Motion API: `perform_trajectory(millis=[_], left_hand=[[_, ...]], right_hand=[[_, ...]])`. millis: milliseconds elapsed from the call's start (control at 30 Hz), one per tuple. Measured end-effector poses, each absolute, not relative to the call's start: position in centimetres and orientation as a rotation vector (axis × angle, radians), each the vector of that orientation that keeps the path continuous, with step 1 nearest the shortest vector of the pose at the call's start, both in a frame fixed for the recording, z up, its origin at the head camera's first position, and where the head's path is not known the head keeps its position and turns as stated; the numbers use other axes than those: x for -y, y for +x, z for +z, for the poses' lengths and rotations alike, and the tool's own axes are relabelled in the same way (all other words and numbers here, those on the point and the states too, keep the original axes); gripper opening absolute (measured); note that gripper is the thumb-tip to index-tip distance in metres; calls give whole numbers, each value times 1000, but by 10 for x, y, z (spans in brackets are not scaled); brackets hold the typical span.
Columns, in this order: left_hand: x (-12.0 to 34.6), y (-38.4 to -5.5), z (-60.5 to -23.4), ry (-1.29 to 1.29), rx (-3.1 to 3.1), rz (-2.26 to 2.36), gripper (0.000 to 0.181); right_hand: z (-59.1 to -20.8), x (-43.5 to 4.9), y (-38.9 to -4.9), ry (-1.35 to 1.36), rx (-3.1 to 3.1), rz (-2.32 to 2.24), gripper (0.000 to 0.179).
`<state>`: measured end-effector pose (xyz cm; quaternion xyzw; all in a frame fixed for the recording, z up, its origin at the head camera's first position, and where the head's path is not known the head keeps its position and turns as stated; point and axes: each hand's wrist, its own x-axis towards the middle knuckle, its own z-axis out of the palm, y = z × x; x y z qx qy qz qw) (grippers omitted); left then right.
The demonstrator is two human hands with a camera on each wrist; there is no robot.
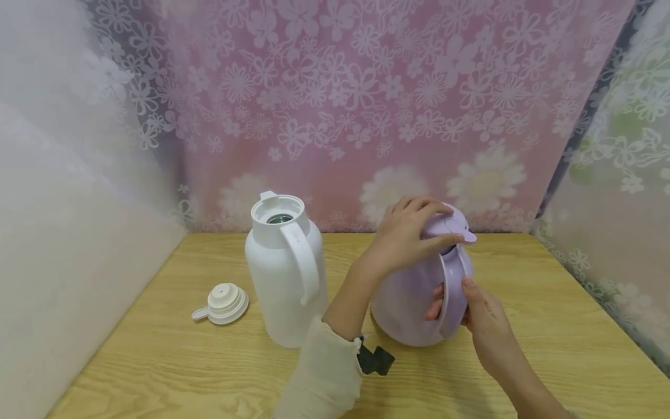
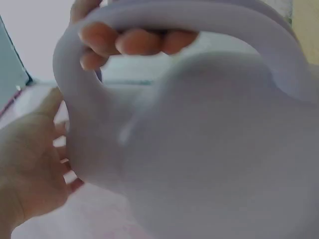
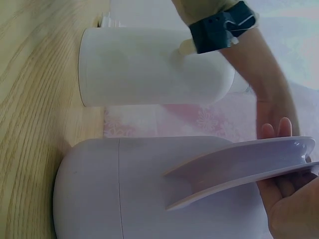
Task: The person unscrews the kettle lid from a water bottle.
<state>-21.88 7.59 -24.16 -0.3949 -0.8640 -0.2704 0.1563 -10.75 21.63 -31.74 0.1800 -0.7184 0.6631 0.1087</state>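
Note:
A lilac vacuum jug (image 1: 403,308) stands on the table at the right of the head view. My left hand (image 1: 405,233) reaches over its top and grips the lilac lid (image 1: 445,224), fingers across the far side and thumb along the near side. A dark gap shows under the lid near the handle. My right hand (image 1: 487,326) holds the jug's handle (image 1: 455,291), its thumb on the outside and fingertips (image 2: 139,42) through the loop. In the left wrist view, my left hand (image 2: 32,164) spreads around the top end of the jug.
A white vacuum jug (image 1: 285,279) stands left of the lilac one, its mouth uncovered and a dark inside showing. Farther left, a white lid (image 1: 224,302) with a tab lies on the wooden table (image 1: 157,361). Floral curtains (image 1: 356,116) enclose the back and sides.

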Motion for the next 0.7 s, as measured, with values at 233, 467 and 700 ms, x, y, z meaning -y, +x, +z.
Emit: perform_trajectory(millis=[233,467,700], left_hand=[[-69,-238,-269,-1244,2234,-1262,46],[-68,-239,-270,-1213,2221,-1361,42],[-68,-236,-263,-1166,2310,-1340,43]], right_hand=[[-320,-214,-107,478,2111,1960,48],[-320,-214,-107,503,2097,1966,47],[-319,-214,-107,475,2110,1957,48]])
